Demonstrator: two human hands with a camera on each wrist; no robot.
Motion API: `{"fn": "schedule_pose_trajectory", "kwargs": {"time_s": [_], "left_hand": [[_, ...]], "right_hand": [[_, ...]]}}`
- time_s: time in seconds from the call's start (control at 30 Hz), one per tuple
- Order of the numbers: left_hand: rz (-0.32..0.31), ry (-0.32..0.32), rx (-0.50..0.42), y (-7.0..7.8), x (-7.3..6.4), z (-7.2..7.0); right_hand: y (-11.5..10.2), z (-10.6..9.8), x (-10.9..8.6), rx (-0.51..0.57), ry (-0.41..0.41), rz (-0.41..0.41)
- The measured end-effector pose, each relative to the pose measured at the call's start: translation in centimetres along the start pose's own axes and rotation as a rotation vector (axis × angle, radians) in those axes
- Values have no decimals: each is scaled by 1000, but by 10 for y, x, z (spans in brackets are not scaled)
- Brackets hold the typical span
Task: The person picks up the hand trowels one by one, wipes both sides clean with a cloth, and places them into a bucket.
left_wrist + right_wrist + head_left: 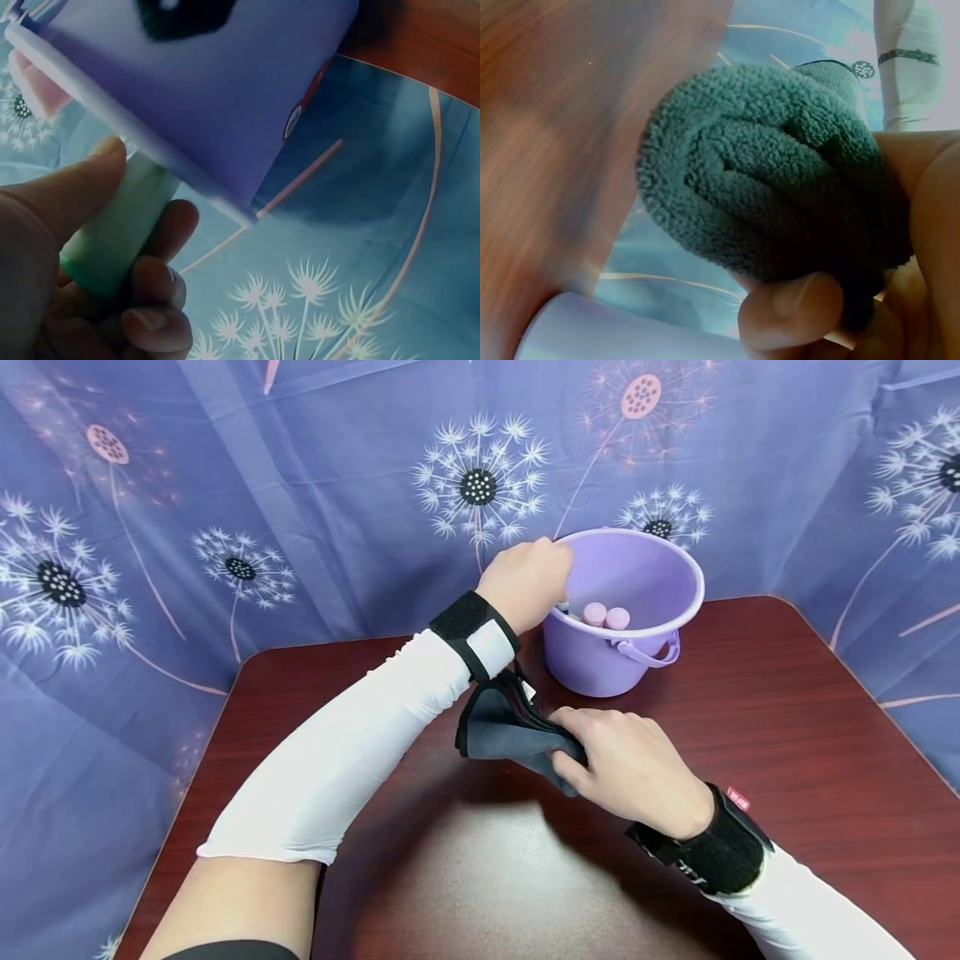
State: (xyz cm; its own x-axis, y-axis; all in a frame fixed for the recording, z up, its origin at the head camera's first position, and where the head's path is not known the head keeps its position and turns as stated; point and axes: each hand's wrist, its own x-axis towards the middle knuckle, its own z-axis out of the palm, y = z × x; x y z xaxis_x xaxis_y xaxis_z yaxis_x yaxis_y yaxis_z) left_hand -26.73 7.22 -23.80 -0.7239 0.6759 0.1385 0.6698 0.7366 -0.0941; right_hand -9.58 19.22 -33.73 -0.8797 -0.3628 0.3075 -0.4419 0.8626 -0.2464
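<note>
My left hand (525, 583) is at the left rim of a purple bucket (600, 668). In the left wrist view its thumb and fingers grip a pale green cylinder (124, 221) with a brighter green end, overlapping the bucket's rim; the head view mostly hides this cylinder behind the hand. Lower and nearer me, my right hand (637, 768) holds a folded grey cloth (502, 735) with black edging. Seen from the right wrist, the cloth's fuzzy layers (735, 161) curl into a rounded fold, pinched between thumb and fingers.
Pink round-ended objects (596, 614) stand inside the bucket. Its handle (652, 653) hangs down on the near right side. The bucket stands toward the back of a dark reddish wooden table (810, 735). Behind it hangs a blue dandelion-print curtain (337, 485).
</note>
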Motion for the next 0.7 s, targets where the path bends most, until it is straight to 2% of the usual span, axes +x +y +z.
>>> {"fn": "schedule_pose_trajectory", "kwargs": {"time_s": [0.37, 0.7], "left_hand": [[-23, 5, 31, 1, 7, 18], [-39, -43, 0, 3, 6, 27]], "right_hand": [[-1, 0, 0, 13, -1, 5], [1, 0, 0, 8, 8, 2]]}}
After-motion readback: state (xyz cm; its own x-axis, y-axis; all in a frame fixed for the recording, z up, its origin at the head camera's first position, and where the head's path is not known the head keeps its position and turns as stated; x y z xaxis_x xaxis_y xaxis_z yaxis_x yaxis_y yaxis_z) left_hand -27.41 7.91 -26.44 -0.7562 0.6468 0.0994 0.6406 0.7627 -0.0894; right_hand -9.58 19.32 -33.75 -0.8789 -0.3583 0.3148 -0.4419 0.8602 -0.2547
